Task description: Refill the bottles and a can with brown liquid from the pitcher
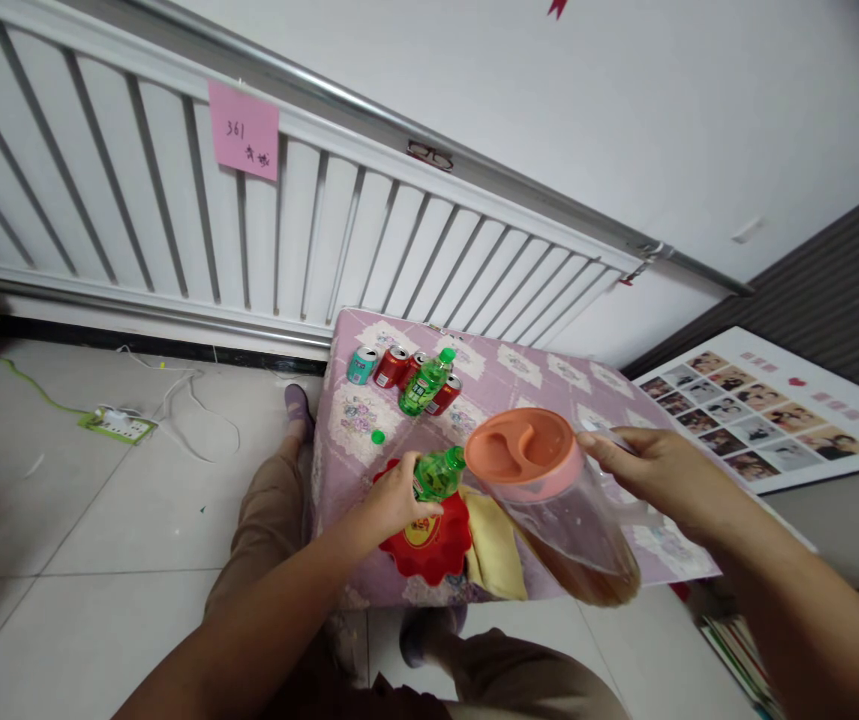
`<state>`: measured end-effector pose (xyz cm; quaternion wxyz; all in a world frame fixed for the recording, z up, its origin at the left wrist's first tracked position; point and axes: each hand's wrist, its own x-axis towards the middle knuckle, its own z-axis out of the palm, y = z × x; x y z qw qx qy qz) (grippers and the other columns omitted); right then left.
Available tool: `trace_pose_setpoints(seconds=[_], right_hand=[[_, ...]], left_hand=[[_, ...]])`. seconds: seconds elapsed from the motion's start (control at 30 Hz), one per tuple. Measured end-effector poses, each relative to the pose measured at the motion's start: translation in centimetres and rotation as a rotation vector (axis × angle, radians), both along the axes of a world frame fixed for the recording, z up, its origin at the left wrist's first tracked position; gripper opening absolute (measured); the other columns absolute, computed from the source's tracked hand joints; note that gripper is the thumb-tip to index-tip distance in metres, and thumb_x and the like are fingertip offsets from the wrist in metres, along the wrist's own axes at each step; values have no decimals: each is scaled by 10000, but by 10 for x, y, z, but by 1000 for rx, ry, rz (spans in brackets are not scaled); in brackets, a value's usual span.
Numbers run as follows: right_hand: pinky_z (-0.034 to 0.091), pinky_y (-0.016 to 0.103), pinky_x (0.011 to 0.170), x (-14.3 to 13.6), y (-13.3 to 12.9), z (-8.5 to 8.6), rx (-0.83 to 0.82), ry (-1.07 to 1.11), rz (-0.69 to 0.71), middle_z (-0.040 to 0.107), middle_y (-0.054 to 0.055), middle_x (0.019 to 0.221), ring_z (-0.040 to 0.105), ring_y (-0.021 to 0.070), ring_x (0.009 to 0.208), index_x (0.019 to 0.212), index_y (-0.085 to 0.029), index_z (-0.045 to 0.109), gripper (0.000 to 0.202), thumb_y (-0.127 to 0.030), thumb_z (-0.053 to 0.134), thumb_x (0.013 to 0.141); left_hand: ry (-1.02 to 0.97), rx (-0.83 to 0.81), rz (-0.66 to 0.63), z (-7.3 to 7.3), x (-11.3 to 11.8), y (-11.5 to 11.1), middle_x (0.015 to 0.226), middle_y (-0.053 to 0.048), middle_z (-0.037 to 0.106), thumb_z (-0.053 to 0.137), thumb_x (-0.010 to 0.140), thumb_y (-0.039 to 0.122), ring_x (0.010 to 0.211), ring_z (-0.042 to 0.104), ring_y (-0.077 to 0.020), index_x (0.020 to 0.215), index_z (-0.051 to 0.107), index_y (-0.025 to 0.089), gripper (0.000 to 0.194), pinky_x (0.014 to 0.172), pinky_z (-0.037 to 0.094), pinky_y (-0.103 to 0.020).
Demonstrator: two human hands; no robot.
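My left hand (395, 500) is wrapped round a green plastic bottle (438, 474), tilted to the right over a red scalloped tray (429, 550). The bottle's uncapped-looking mouth is close to the rim of a clear pitcher (571, 530) with an orange lid (523, 445). By its handle my right hand (635, 465) grips the pitcher, which leans toward the bottle. Brown liquid lies in the pitcher's lower end. Whether anything flows between the two cannot be made out. A loose green cap (377, 437) rests on the tablecloth, and a folded yellow cloth (495, 545) lies beside the tray.
Behind my hands stand a capped green bottle (426, 384), a teal can (361, 366) and several red cans (391, 367) on the flowered tablecloth (474, 345). A white radiator (376, 240) backs the table. A photo board (774, 405) leans at right; a power strip (118, 425) lies on the floor.
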<state>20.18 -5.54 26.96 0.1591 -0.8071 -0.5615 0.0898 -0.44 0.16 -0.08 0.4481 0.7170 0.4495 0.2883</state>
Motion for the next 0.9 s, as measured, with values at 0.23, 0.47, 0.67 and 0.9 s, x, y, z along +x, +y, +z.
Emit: trace_pose_setpoints(seconds=[0.23, 0.47, 0.67, 0.9], right_hand=[[384, 370, 580, 0, -2, 1, -59, 40, 35, 516, 20, 539, 472, 214, 566, 550, -256, 646, 665, -914, 571, 611], [403, 381, 581, 1, 0, 0, -57, 27, 38, 546, 28, 539, 516, 234, 573, 567, -267, 652, 649, -908, 565, 617], [363, 361, 589, 2, 0, 1, -74, 29, 32, 495, 21, 553, 437, 204, 589, 540, -253, 608, 676, -926, 568, 595], [330, 338, 590, 3, 1, 1, -101, -3, -1, 436, -1, 571, 393, 181, 610, 538, -234, 569, 722, -954, 525, 566]], left_hand=[[-3, -4, 5, 1, 0, -1, 1239, -107, 717, 909, 713, 247, 1152, 709, -328, 1285, 453, 230, 732, 954, 556, -411], [29, -13, -7, 5, -1, 0, 1259, -123, 709, 904, 721, 259, 1173, 704, -321, 1298, 452, 227, 734, 972, 553, -419], [15, 6, 1, 4, -1, -1, 1244, -118, 710, 895, 727, 257, 1159, 702, -318, 1291, 462, 223, 712, 966, 552, -418], [24, 5, 8, 2, -1, 0, 1250, -120, 712, 910, 709, 261, 1174, 701, -325, 1295, 458, 230, 741, 968, 553, -419]])
